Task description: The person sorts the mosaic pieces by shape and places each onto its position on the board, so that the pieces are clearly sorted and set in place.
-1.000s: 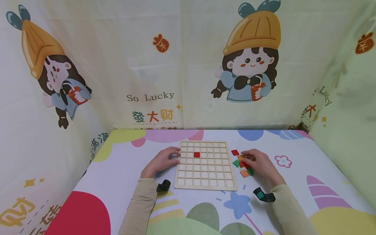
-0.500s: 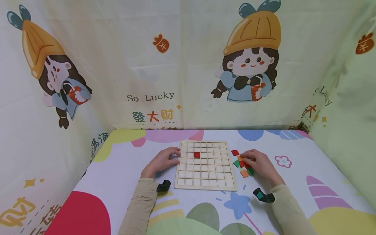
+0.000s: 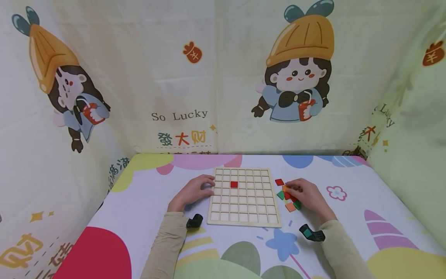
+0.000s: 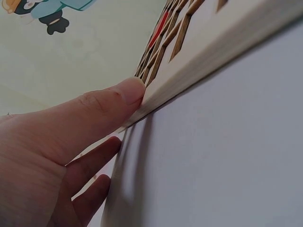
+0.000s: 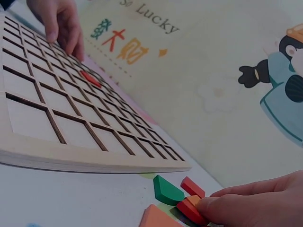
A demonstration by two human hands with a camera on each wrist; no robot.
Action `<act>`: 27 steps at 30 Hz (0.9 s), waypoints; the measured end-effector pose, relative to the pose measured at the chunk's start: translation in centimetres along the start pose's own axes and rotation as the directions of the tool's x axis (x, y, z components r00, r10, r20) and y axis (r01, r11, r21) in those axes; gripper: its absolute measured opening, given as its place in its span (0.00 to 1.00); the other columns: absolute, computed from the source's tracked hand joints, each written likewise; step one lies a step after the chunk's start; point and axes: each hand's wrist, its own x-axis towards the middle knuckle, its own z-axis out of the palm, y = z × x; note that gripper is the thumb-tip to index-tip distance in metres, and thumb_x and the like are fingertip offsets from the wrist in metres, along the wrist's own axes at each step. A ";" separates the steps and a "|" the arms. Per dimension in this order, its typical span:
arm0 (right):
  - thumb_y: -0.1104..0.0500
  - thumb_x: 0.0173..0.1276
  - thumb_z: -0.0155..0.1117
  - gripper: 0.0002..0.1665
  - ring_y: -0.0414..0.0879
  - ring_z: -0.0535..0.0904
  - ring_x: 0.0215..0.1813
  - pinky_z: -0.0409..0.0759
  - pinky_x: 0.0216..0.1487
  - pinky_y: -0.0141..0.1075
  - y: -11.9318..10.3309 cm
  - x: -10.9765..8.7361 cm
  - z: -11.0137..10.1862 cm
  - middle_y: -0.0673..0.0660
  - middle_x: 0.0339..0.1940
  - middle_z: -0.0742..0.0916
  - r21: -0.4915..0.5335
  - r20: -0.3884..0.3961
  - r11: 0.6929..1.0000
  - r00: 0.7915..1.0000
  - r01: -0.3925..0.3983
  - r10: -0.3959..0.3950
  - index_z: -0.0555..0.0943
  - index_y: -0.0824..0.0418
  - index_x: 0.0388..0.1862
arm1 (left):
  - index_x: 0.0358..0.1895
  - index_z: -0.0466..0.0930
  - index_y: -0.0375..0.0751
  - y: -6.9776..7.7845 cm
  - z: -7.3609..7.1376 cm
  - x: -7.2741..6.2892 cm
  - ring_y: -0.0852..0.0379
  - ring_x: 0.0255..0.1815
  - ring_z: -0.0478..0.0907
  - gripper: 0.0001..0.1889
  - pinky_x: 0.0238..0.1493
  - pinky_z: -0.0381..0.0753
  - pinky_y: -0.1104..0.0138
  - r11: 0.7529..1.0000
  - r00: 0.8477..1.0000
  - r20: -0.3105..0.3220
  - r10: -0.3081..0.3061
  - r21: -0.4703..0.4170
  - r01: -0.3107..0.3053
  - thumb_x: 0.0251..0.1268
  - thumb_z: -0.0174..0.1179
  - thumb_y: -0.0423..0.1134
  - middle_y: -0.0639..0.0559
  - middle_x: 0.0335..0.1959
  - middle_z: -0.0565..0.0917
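Note:
A square wooden grid board lies mid-table with one red tile set in a cell of its upper left part. At the board's left edge rests my left hand. In the left wrist view its straight thumb touches the board's side, with fingers lower down. Beyond the right edge is a small pile of red, green and orange tiles. There my right hand pinches an orange tile between thumb and forefinger, low over the pile. The hand hides part of the pile.
Around the pinched tile lie a green tile, a red tile and a larger orange tile. A patterned cloth covers the table. A printed curtain hangs behind and at both sides.
My right hand has shifted very slightly left at the tile pile, its fingertips staying by the orange tile. The left hand stays at the board's edge, and the board has not moved.

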 end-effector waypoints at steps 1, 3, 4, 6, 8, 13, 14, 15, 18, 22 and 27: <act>0.60 0.67 0.67 0.16 0.51 0.77 0.43 0.80 0.44 0.43 0.0 0.0 0.1 0.61 0.47 0.84 -0.003 0.000 1.000 1.000 0.002 -0.002 0.84 0.65 0.51 | 0.47 0.83 0.40 0.0 0.0 0.0 0.47 0.68 0.68 0.12 0.70 0.65 0.55 1.000 1.000 0.000 -0.001 0.001 0.001 0.60 0.68 0.36 0.47 0.63 0.76; 0.59 0.67 0.67 0.16 0.51 0.76 0.42 0.79 0.44 0.43 0.0 0.1 0.1 0.61 0.47 0.84 -0.008 0.000 1.000 1.000 -0.002 0.002 0.84 0.64 0.52 | 0.46 0.83 0.40 0.0 0.0 0.0 0.47 0.68 0.68 0.12 0.70 0.65 0.54 1.000 1.000 -0.002 -0.003 -0.004 0.003 0.60 0.68 0.36 0.46 0.63 0.76; 0.59 0.67 0.67 0.16 0.51 0.76 0.42 0.79 0.44 0.43 0.0 0.2 0.2 0.61 0.47 0.84 -0.007 0.001 1.000 1.000 -0.006 0.006 0.84 0.63 0.52 | 0.46 0.83 0.39 0.0 0.0 0.0 0.47 0.68 0.68 0.12 0.70 0.66 0.54 1.000 1.000 -0.003 -0.002 -0.005 0.002 0.60 0.68 0.36 0.46 0.63 0.76; 0.59 0.67 0.66 0.16 0.51 0.77 0.43 0.80 0.45 0.44 0.0 0.2 0.1 0.61 0.47 0.84 -0.008 0.011 1.000 1.000 -0.007 0.007 0.84 0.63 0.52 | 0.47 0.83 0.40 0.1 0.0 0.0 0.47 0.68 0.68 0.12 0.70 0.65 0.55 1.000 1.000 -0.001 -0.009 -0.005 0.009 0.60 0.68 0.37 0.47 0.63 0.76; 0.59 0.67 0.66 0.16 0.51 0.77 0.44 0.80 0.47 0.45 0.0 0.3 0.0 0.60 0.48 0.84 -0.001 0.025 1.000 1.000 -0.009 0.009 0.84 0.62 0.52 | 0.47 0.83 0.40 0.1 0.0 0.0 0.48 0.68 0.68 0.13 0.70 0.65 0.55 1.000 1.000 -0.001 -0.014 -0.008 0.014 0.60 0.68 0.37 0.47 0.63 0.76; 0.61 0.67 0.67 0.16 0.51 0.77 0.45 0.80 0.49 0.48 -0.3 0.3 -0.4 0.60 0.48 0.84 0.025 0.066 1.000 0.998 0.003 -0.004 0.84 0.63 0.53 | 0.47 0.83 0.40 0.1 0.1 0.0 0.47 0.68 0.68 0.12 0.71 0.64 0.54 1.000 1.000 -0.001 -0.019 -0.020 0.019 0.60 0.69 0.37 0.47 0.63 0.76; 0.61 0.67 0.67 0.16 0.52 0.77 0.45 0.81 0.50 0.48 -0.3 0.3 -0.4 0.60 0.49 0.84 0.028 0.073 1.000 0.997 0.004 -0.006 0.83 0.63 0.53 | 0.46 0.83 0.40 0.1 0.1 0.0 0.47 0.68 0.68 0.12 0.71 0.64 0.54 1.000 1.000 -0.001 -0.019 -0.021 0.019 0.60 0.69 0.37 0.47 0.63 0.76; 0.61 0.67 0.67 0.17 0.52 0.77 0.45 0.81 0.50 0.49 -0.4 0.3 -0.5 0.61 0.49 0.83 0.031 0.080 1.000 0.997 0.006 -0.009 0.83 0.63 0.54 | 0.46 0.83 0.40 0.1 0.1 0.0 0.47 0.68 0.68 0.12 0.71 0.64 0.54 1.000 1.000 -0.002 -0.020 -0.022 0.020 0.60 0.69 0.37 0.47 0.63 0.76; 0.62 0.67 0.66 0.17 0.52 0.77 0.46 0.81 0.51 0.50 -0.5 0.3 -0.6 0.61 0.49 0.83 0.034 0.091 0.999 0.996 0.005 -0.008 0.83 0.63 0.54 | 0.46 0.83 0.39 0.1 0.1 0.0 0.47 0.68 0.68 0.12 0.71 0.64 0.54 1.000 1.000 -0.003 -0.016 -0.020 0.016 0.60 0.69 0.37 0.47 0.63 0.76; 0.62 0.67 0.66 0.17 0.52 0.77 0.45 0.81 0.50 0.49 -0.4 0.3 -0.5 0.60 0.49 0.84 0.032 0.074 0.999 0.997 -0.003 0.000 0.83 0.63 0.54 | 0.47 0.83 0.39 0.2 0.0 -0.1 0.48 0.68 0.68 0.13 0.71 0.64 0.55 1.000 1.000 -0.002 -0.017 -0.012 0.017 0.60 0.69 0.37 0.47 0.63 0.76; 0.61 0.67 0.66 0.17 0.54 0.77 0.47 0.81 0.50 0.50 -0.2 0.3 -0.5 0.63 0.50 0.83 0.008 0.044 1.000 0.999 -0.008 0.008 0.83 0.65 0.53 | 0.47 0.83 0.40 0.2 0.0 -0.1 0.48 0.69 0.68 0.13 0.71 0.64 0.55 0.999 1.000 0.004 -0.031 -0.013 0.031 0.60 0.69 0.38 0.48 0.63 0.76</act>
